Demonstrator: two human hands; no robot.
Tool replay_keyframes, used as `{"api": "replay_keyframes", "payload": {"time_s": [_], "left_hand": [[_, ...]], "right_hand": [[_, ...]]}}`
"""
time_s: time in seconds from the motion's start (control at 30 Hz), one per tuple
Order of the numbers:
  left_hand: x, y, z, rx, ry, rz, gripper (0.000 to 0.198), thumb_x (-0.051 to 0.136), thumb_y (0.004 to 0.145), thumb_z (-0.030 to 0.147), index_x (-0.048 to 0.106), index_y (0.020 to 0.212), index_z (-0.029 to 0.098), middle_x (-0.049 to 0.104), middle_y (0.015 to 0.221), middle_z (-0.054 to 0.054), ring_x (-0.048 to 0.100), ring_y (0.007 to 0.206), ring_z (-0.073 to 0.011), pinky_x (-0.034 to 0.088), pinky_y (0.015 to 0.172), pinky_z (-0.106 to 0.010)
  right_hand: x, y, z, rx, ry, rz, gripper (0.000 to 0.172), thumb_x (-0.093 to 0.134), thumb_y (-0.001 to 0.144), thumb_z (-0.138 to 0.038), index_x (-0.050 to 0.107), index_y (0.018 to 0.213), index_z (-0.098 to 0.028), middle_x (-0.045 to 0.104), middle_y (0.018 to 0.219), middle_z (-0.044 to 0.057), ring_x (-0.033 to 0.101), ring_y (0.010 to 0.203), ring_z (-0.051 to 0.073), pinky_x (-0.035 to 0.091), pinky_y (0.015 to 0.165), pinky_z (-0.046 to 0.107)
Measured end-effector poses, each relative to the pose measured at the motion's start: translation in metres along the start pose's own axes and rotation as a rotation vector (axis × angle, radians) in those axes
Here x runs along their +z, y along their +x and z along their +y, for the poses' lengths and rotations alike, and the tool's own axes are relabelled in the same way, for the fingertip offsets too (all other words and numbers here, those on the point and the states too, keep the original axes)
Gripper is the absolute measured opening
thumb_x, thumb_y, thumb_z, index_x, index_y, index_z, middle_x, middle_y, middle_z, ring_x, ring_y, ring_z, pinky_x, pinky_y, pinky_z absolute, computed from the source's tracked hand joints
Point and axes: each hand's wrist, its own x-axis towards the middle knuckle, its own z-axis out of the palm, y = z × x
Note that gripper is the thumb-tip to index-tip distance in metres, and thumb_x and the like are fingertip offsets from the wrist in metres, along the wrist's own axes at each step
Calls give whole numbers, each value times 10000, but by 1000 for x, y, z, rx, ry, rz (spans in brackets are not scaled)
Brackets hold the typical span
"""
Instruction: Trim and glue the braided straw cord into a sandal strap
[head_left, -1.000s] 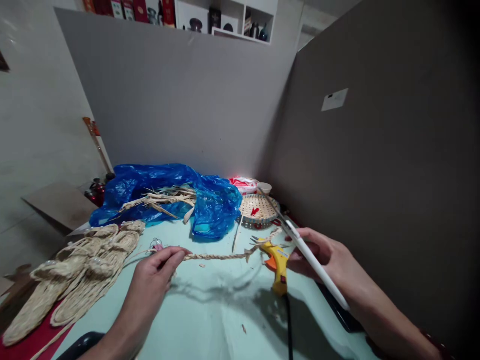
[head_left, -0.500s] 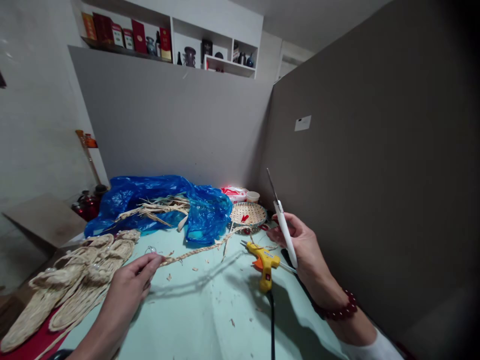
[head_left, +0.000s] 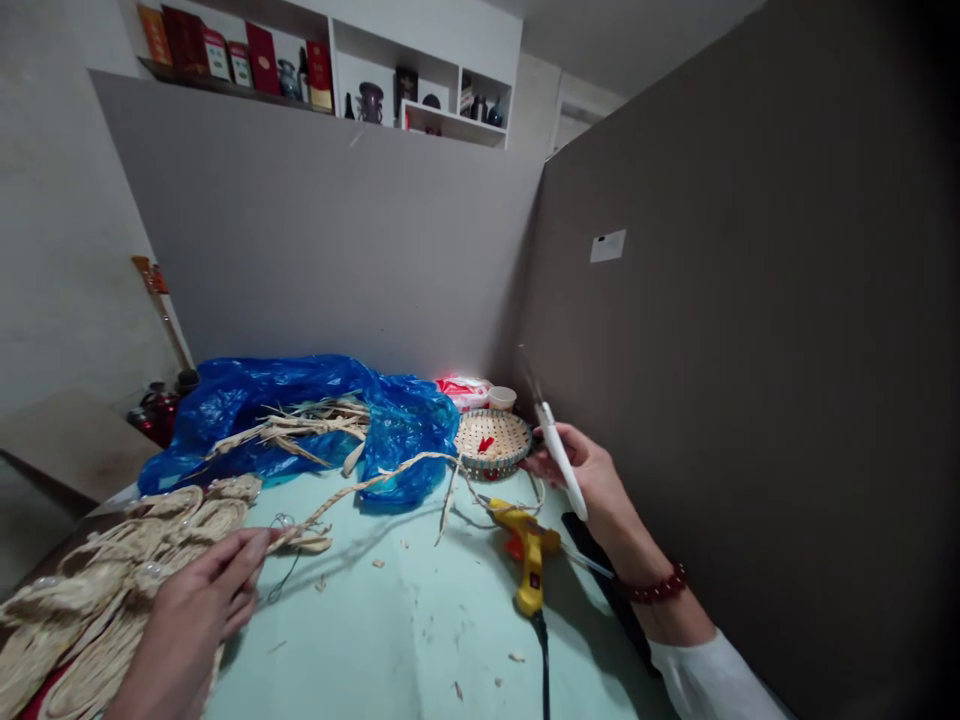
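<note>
My left hand [head_left: 217, 590] pinches one end of a braided straw cord [head_left: 352, 488] above the table. The cord arches right past the blue plastic bag, and loose strands hang off it near the basket. Its thin far end droops over a yellow glue gun [head_left: 529, 550] and curves up toward my right hand [head_left: 589, 480]. That hand is closed on white-handled scissors [head_left: 561, 465], seen edge-on with the metal blades pointing up and left. Whether its fingers also hold the cord's thin end, I cannot tell.
Woven straw slippers [head_left: 112, 580] lie at the left. Dry straw [head_left: 307, 430] spills from the blue plastic bag [head_left: 409, 430]. Beyond are a round woven basket [head_left: 514, 438] and a white cup [head_left: 502, 398]. Grey partitions [head_left: 360, 240] stand behind and right. Scraps dot the pale green tabletop [head_left: 420, 620].
My left hand has moved left and toward me, drawing the cord with it. The scissors have shifted slightly left and down. The view has also turned a little.
</note>
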Motion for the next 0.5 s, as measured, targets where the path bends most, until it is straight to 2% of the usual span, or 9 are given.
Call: {"api": "replay_keyframes", "payload": {"time_s": [0.13, 0.23, 0.37, 0.5], "left_hand": [[7, -6, 1, -62, -109, -108, 395, 840, 411, 357, 701, 731, 171, 552, 537, 46, 400, 469, -78, 313, 382, -162], [7, -11, 0, -78, -175, -209, 430, 892, 446, 365, 714, 768, 143, 615, 578, 11, 459, 508, -88, 388, 430, -172], [9, -23, -4, -95, -234, -318, 475, 885, 583, 409, 727, 944, 144, 634, 604, 4, 493, 526, -92, 434, 479, -185], [13, -35, -6, -97, -250, -355, 421, 853, 660, 404, 736, 979, 154, 652, 606, 1, 493, 499, -76, 428, 483, -175]], "right_hand": [[24, -28, -9, 131, -8, -401, 368, 837, 635, -284, 636, 926, -184, 587, 571, -60, 506, 472, 101, 452, 478, 235], [39, -40, -9, 157, -32, -578, 343, 831, 648, -232, 649, 930, -164, 684, 640, 2, 585, 541, 123, 492, 542, 249], [53, -42, 4, 128, -47, -553, 366, 795, 709, -239, 601, 1014, -178, 731, 777, 28, 645, 677, 131, 507, 638, 237], [62, -45, 15, 132, -74, -476, 376, 772, 723, -239, 570, 1036, -187, 707, 743, -1, 626, 654, 121, 507, 640, 236]]}}
